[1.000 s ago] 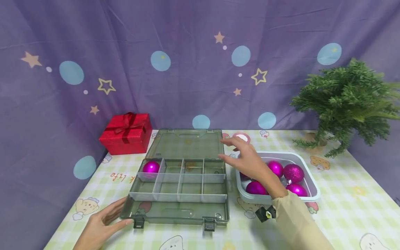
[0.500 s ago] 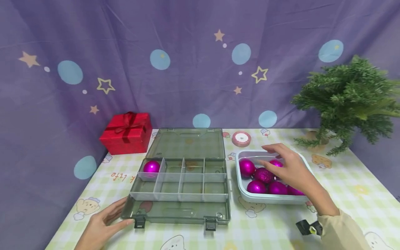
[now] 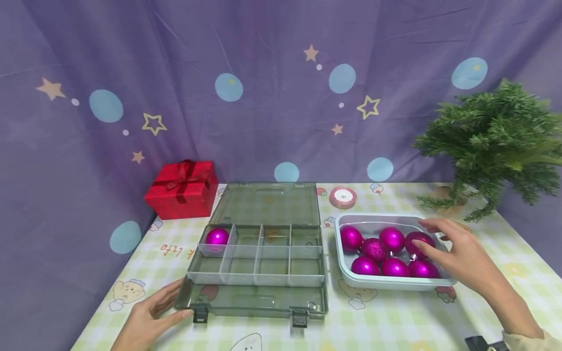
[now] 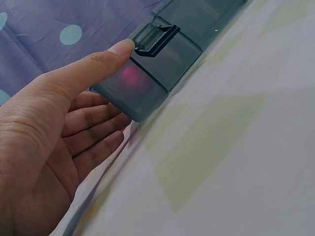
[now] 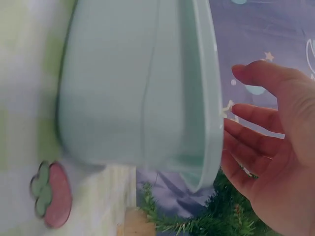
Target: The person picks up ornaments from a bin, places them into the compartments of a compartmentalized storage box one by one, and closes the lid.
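Observation:
A translucent grey-green compartment box [image 3: 258, 302] lies with its lid [image 3: 269, 207] folded back. One shiny magenta Christmas ball [image 3: 217, 238] sits in its back-left compartment. My left hand [image 3: 147, 314] holds the box's front-left corner, thumb at the front beside a latch [image 4: 156, 39] and fingers along the left side. To the right, a pale blue tub [image 3: 395, 282] contains several magenta Christmas balls [image 3: 392, 239], some smooth, some glittery. My right hand [image 3: 465, 253] hovers over the tub's right end, fingers spread near a glittery ball [image 3: 423, 239]. In the right wrist view nothing is between its fingers.
Behind the tub lies a pink ribbon roll [image 3: 343, 197]. A red gift box [image 3: 183, 190] stands at the back left, and an artificial fir tree [image 3: 496, 146] at the back right. A checked cloth [image 3: 377, 326] covers the table; a purple curtain [image 3: 259, 39] hangs behind.
My right hand has moved right, from beside the compartment box across the tub to its right end, uncovering the ribbon roll and the balls. My left hand has stayed at the box corner.

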### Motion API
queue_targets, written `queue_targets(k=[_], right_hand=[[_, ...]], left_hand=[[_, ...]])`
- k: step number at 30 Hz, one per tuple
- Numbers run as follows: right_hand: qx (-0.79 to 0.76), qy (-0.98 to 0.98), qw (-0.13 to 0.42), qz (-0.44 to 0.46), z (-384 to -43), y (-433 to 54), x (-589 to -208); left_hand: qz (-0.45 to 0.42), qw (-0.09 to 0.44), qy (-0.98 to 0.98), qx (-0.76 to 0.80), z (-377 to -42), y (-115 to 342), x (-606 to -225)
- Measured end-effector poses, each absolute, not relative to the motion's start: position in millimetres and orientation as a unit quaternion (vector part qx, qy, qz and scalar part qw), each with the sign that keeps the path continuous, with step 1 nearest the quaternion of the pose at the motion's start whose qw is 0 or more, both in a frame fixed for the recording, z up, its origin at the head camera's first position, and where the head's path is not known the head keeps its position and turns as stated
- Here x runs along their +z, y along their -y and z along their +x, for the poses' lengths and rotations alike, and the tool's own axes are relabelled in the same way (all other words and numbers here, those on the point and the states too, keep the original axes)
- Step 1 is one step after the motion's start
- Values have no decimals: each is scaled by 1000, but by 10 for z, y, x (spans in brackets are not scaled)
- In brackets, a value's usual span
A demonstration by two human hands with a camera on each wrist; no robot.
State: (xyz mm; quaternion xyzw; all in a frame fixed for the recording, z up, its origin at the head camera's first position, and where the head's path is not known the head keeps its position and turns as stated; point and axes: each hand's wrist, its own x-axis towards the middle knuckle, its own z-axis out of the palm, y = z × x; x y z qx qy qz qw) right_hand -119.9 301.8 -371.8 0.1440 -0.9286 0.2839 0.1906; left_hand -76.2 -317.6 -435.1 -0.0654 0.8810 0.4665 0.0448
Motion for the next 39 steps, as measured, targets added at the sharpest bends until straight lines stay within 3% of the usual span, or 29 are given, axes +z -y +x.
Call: queue_targets(k=[11,39], right_hand=[[252,942,185,121,-1146,-3106,-3829],[120,955,196,185,-1282,-3108,-3900]], left_hand=[[-51,35,-878,475,-770,3159,-4348],[-54,25,-876,479,-751,3181,-4380]])
